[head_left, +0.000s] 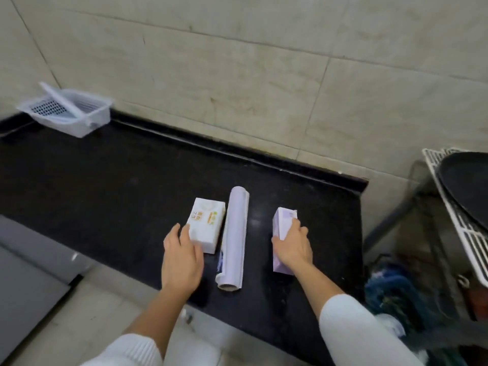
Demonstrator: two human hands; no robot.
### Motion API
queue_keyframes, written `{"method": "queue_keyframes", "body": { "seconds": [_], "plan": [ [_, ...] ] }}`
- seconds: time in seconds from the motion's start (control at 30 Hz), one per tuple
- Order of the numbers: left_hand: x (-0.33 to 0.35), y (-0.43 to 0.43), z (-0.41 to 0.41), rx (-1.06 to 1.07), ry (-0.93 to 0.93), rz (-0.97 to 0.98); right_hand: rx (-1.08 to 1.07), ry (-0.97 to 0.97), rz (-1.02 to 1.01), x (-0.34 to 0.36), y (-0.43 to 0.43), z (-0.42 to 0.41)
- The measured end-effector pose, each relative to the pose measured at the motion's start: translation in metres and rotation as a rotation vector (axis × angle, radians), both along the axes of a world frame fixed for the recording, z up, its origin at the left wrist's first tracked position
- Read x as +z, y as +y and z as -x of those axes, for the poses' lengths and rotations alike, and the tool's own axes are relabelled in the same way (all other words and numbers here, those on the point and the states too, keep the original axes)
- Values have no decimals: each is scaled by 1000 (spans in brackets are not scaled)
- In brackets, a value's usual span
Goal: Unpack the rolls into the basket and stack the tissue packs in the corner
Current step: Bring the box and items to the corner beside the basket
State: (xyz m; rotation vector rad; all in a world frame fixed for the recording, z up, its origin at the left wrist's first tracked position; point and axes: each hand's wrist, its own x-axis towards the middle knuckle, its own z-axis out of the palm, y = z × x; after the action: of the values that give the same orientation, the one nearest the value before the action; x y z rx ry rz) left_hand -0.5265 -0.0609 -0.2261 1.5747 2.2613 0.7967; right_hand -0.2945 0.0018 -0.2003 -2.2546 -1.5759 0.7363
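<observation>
the left hand lies loosely spread on the near end of the white tissue pack, fingers resting on it rather than closed round it; the right hand grips the lavender tissue pack from above, thumb on one side, fingers on the other. the wrapped roll lies between the two packs, touching or nearly touching the white one, its near end close to the front edge of the black countertop. sliding the white pack sideways would likely nudge the roll toward that edge, and the slick wrappers could slip in a loose grip. the white plastic basket sits well left of the roll, against the beige tiled wall, so the carry is long. right of the countertop, a wire rack holds a dark pan.
</observation>
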Motion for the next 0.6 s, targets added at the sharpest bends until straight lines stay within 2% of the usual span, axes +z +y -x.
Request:
{"method": "queue_keyframes", "body": {
  "seconds": [0.17, 0.3, 0.4, 0.5, 0.6],
  "plan": [
    [-47, -11, 44, 69, -45, 262, -56, -84, 31, -27, -9, 26],
    [-70, -11, 52, -5, 66, 335, -79, -137, 23, -33, -14, 35],
    [-72, -11, 47, 3, 74, 350, -56, -200, -132, -29, -11, 45],
    [-58, 2, 42, 162, -167, 310, 26, -99, -235, -16, 3, 69],
    [-37, 24, 40, 226, -404, 174, 48, 17, -87, -11, 14, 98]
  ]
}}
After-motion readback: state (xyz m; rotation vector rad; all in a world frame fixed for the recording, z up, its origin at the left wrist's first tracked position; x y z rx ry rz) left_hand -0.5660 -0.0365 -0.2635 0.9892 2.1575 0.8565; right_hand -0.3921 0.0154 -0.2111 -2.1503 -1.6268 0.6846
